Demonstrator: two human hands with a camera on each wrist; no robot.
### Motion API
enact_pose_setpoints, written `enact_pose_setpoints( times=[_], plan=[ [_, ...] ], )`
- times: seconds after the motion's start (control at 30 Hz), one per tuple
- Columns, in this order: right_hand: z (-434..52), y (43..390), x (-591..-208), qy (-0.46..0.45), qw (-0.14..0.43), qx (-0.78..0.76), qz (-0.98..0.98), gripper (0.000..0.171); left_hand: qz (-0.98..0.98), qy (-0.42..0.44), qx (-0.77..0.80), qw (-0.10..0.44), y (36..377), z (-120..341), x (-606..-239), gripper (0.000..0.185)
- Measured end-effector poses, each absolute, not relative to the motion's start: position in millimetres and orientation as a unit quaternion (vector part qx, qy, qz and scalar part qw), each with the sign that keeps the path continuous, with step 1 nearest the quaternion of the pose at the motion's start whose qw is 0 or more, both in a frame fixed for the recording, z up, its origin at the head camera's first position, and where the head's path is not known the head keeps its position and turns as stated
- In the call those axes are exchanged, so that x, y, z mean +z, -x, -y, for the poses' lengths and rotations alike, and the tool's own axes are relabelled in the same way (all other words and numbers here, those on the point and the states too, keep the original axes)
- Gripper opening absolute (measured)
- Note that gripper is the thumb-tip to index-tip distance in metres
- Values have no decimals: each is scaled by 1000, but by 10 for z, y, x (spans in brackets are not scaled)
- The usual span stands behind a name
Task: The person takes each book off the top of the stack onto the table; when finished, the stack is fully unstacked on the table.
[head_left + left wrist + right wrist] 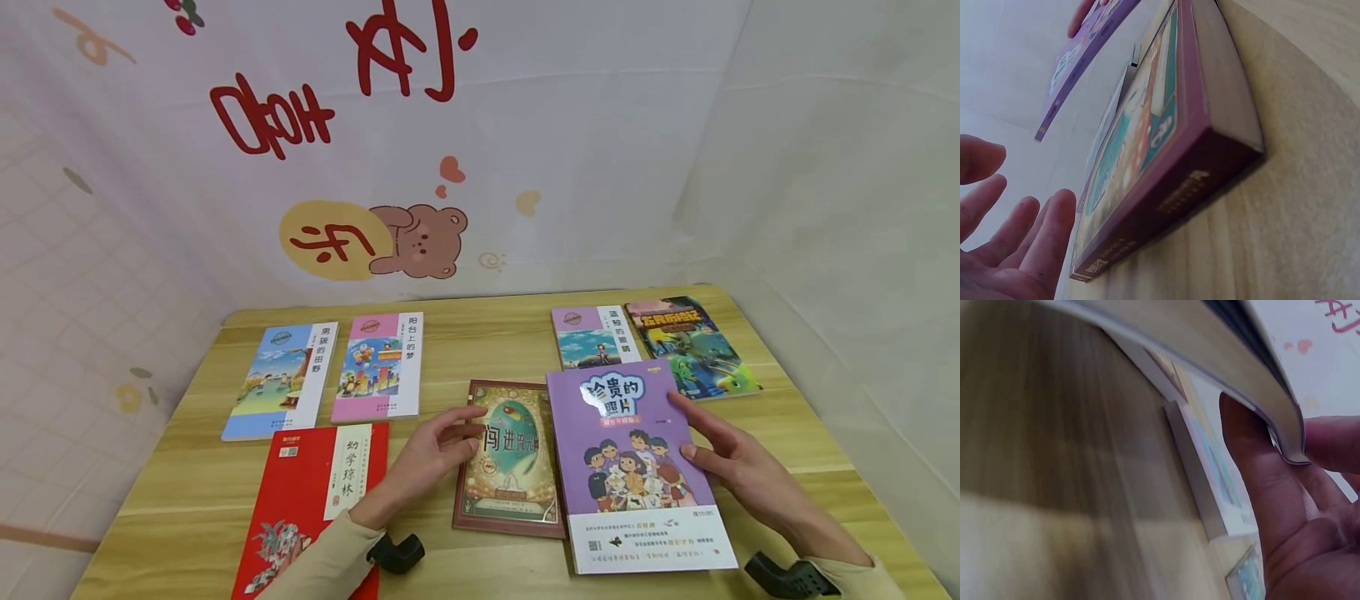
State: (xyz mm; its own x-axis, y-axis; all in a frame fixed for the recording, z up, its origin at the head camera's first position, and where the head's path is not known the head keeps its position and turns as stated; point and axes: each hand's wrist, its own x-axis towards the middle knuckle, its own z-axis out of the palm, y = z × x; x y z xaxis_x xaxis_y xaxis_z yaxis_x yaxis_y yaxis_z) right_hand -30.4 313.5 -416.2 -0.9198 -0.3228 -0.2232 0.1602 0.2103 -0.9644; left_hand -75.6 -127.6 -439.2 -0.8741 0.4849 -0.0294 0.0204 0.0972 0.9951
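Note:
My right hand [750, 471] grips the right edge of a purple book [626, 442] with a white lower band. In the right wrist view, the edge of this book [1210, 356] lies between thumb and fingers, raised off the table. Part of a brown book [506, 500] with a green oval on its cover is overlapped by the purple one in the head view. Over the brown book's left edge is my left hand [431, 454], fingers loosely bent. Nothing is held in it; the left wrist view shows its fingers [1047, 244] beside the brown book [1147, 187].
A red book [296, 475] lies partly under my left forearm. Behind it lie a blue book [277, 379] and a pink book [378, 367]. At the back right are another pink-bordered book [592, 342] and a dark, colourful book [693, 346]. A printed white curtain [585, 167] hangs behind the wooden table [487, 333].

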Motion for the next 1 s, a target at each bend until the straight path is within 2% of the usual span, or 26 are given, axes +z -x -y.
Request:
enact_pose_setpoints(
  times=[0.3, 0.5, 1.0],
  plan=[
    [-3356, 244, -4237, 56, 200, -616, -760, 68, -732, -164, 642, 159, 815, 1298, -4447, 46],
    [-3465, 227, -4265, 28, 224, -621, -750, 70, -726, -158, 651, 155, 844, 1299, -4445, 46],
    [-3498, 202, -4365, -19, 263, -602, -754, 73, -729, -154, 651, 148, 862, 1304, -4485, 46]
  ],
)
